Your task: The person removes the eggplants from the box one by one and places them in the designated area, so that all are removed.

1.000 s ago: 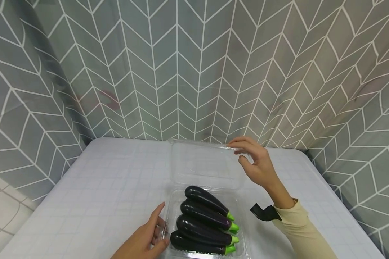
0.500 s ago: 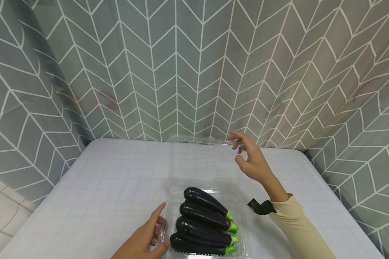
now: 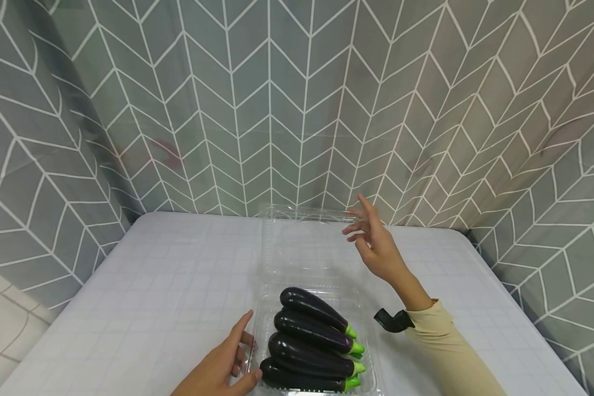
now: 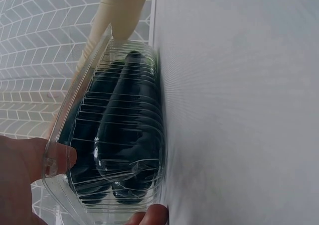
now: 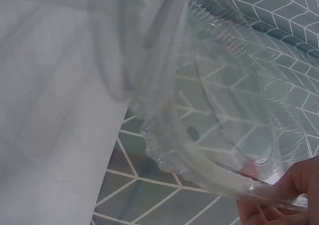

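Note:
Several dark, glossy eggplants [image 3: 313, 329] with green stem ends lie side by side in the base of a clear plastic clamshell container [image 3: 368, 341]. My left hand [image 3: 218, 366] grips the container's left side; in the left wrist view its thumb [image 4: 65, 158] lies over the rim and two fingertips [image 4: 155, 215] show low by the base. Behind the base, the transparent lid [image 3: 302, 247] stands tilted with its far edge raised. At the lid's right far corner is my right hand [image 3: 380, 250], fingers around the edge; one fingertip shows through the plastic in the right wrist view.
A pale cloth with a faint grid covers the table [image 3: 178, 275]. Grey curtain [image 3: 287, 110] with a white chevron pattern hangs behind the table and at both sides. A black strap [image 3: 393, 320] sticks out from the right sleeve's cuff.
My right hand has moved slightly left and up, its index finger now pointing higher. The lid's far edge has risen with it. Left hand, base and eggplants stay in place.

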Motion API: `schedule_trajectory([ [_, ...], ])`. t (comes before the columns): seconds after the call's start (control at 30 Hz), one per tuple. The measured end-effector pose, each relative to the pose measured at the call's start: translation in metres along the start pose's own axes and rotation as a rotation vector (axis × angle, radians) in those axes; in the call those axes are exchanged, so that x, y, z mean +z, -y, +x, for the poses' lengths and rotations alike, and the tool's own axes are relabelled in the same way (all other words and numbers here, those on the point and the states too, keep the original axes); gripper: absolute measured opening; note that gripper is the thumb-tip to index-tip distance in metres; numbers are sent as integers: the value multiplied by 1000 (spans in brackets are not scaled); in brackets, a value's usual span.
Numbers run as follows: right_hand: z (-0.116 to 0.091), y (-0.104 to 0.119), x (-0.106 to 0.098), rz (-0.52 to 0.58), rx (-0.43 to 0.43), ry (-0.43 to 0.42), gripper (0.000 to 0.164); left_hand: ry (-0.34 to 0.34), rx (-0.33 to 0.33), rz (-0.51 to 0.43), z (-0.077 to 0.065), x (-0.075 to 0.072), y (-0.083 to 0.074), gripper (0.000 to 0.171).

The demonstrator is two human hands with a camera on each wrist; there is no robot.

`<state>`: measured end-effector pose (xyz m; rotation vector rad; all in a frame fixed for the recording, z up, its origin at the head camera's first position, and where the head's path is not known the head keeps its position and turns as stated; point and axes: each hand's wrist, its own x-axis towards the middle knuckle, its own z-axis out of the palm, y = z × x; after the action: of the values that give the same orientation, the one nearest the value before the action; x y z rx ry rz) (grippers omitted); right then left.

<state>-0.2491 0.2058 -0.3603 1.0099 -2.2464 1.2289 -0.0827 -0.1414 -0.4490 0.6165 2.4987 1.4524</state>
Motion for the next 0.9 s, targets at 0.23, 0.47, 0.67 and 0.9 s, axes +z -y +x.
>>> schedule_trajectory([
  [0.23, -5, -9, 6, -43, 11, -2, 88, 11, -7, -16, 0, 0, 3, 98],
  [0.47, -10, -21, 9, -105, 39, 37, 91, 11, 16, -18, -1, 0, 3, 96],
  [0.67, -12, -28, 10, -121, 53, 66, 92, 10, 31, -9, -1, 0, 4, 96],
  [0.9, -14, -37, 13, -112, 71, 86, 82, 21, 19, -23, -1, 0, 4, 96],
])
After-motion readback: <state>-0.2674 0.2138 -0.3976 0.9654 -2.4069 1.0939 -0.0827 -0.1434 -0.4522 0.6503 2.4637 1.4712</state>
